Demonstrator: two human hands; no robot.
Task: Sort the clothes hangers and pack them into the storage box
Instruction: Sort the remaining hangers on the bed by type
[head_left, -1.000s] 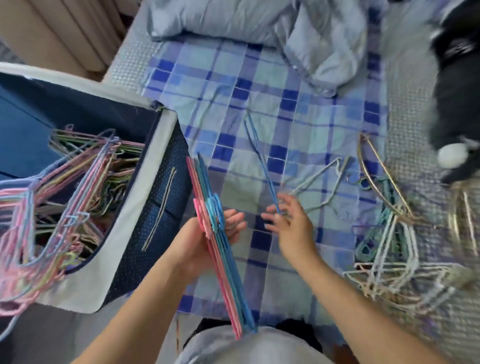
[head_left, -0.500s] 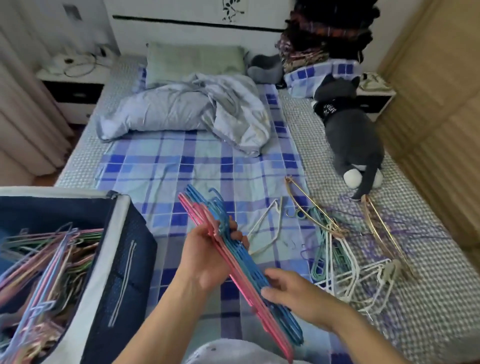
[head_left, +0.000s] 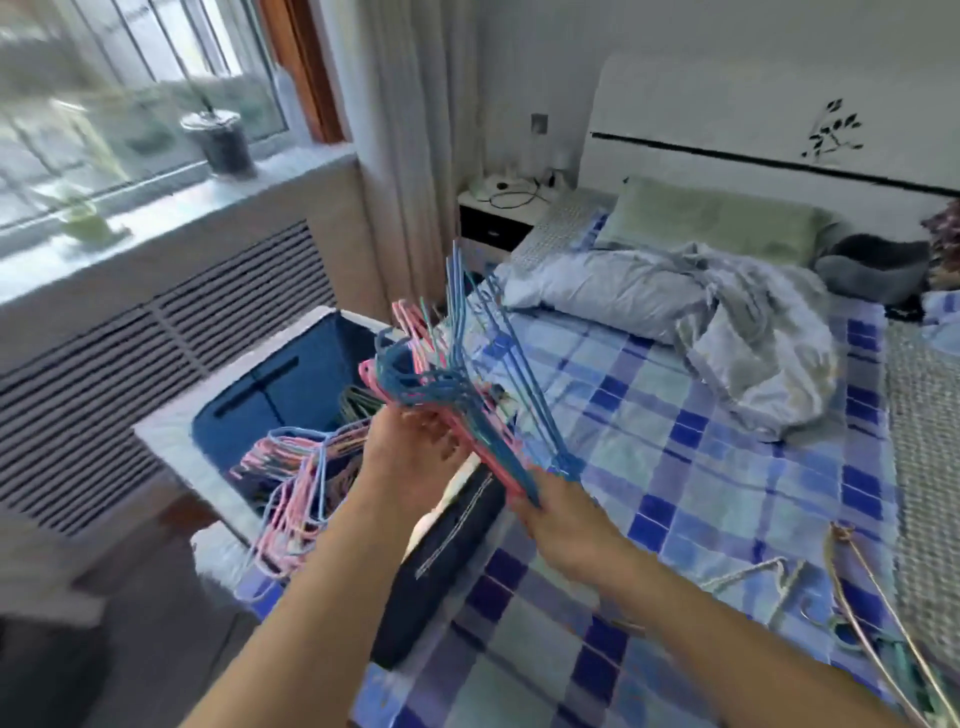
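Both hands (head_left: 410, 457) (head_left: 566, 519) grip a hanger bundle (head_left: 457, 395) over the plaid bed (head_left: 701, 467).

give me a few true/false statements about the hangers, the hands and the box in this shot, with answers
1. Both hands hold the bundle of blue and pink hangers. True: the left hand holds it near the hooks and the right hand grips its lower end.
2. The storage box has no hangers in it. False: pink and blue hangers already lie inside.
3. The bundle is held above the box's near edge. True.
4. The pillow at the headboard is red. False: it is pale green.
5. All hangers are off the bed. False: some loose hangers lie at the lower right.
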